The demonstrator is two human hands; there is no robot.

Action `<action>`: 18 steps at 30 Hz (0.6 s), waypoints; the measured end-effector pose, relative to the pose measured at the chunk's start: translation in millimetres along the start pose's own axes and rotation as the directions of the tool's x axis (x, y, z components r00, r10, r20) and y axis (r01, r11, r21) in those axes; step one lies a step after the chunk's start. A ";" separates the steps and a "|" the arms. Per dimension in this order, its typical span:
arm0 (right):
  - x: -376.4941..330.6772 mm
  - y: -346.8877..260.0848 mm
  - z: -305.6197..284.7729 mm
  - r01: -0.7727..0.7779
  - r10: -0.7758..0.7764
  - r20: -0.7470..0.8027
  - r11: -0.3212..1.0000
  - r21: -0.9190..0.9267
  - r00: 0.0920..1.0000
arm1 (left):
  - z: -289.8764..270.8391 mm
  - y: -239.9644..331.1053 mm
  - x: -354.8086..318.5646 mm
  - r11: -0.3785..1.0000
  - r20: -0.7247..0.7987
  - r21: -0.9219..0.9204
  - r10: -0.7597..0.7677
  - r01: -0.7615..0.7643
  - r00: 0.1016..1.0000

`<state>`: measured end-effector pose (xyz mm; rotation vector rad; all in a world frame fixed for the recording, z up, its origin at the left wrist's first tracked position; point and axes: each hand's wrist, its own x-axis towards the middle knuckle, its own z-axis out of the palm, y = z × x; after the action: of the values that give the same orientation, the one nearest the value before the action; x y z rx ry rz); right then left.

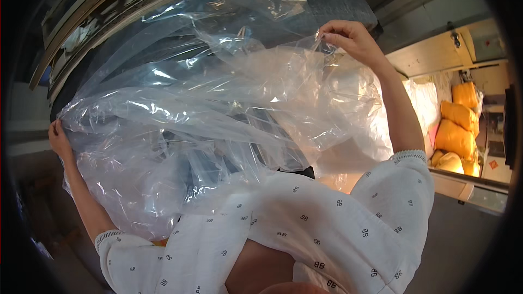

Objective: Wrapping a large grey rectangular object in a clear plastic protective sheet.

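Observation:
A large sheet of clear plastic film (229, 92) spreads wide in front of me, wrinkled and shiny, hanging down toward my body. At the far left, my left hand (59, 137) pinches one edge of it between closed fingers. My right hand (348, 39) is raised at the upper right and grips another edge between thumb and fingers. The film stretches between both hands in loose folds. Whether it is a bag or a single sheet, I cannot tell.
Behind the film lies a dark flat surface (338, 2), with a metal machine frame (109, 2) along its far left side. On the right, several orange-yellow bundles (456, 122) are stacked by a lit opening. A pale panel (436, 51) stands above them.

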<state>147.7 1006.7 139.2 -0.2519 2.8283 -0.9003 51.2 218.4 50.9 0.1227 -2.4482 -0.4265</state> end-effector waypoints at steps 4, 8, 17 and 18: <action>30.4 -53.3 56.6 0.533 -0.525 -0.260 0.845 -0.046 0.810 | -13.6 21.1 -9.3 1.000 -0.045 0.009 -0.021 0.022 0.999; 82.5 -75.3 97.3 0.565 -0.531 -0.434 0.823 -0.060 0.728 | -4.8 30.1 -11.7 0.999 -0.046 0.002 -0.050 0.051 0.998; 173.1 41.6 19.0 -0.154 -0.137 -0.753 0.940 -0.303 0.644 | -13.1 16.1 -7.8 0.992 -0.050 -0.078 -0.100 0.096 0.994; 180.5 40.5 21.7 -0.125 -0.212 -0.764 0.926 -0.357 0.610 | -14.9 15.4 -9.6 0.991 -0.062 -0.086 -0.113 0.108 0.992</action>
<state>-27.9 989.7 79.5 0.0838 3.8639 -0.5133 68.2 230.6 61.5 0.2347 -2.3623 -0.5620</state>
